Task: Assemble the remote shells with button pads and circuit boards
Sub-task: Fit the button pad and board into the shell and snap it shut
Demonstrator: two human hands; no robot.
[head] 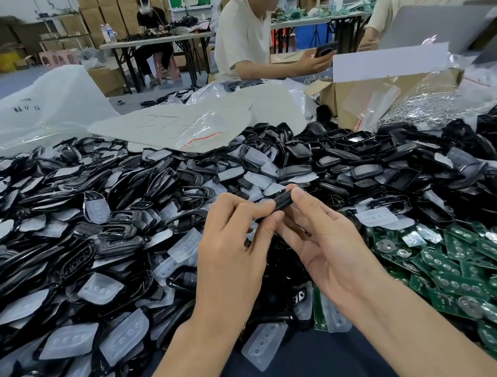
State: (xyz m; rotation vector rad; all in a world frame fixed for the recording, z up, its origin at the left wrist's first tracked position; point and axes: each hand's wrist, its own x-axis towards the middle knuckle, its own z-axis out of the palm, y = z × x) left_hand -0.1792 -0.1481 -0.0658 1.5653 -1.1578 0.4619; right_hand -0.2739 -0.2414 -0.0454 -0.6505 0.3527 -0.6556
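Head view shows a black shell (284, 200) held edge-on between both hands, above a heap (121, 185) of loose black parts and clear pads (101, 288). The left hand (234, 240) pinches the shell's near end, thumb and forefinger closed on it, its other fingers curled. The right hand (325, 241) lies palm up below the shell, thumb pressed on its far end, fingers underneath. Green boards (470, 273) lie to the right of the shell and nearer the camera.

The left hand (230, 253) and right hand (329, 247) are bare up the forearms, fingers (242, 203) with short nails.
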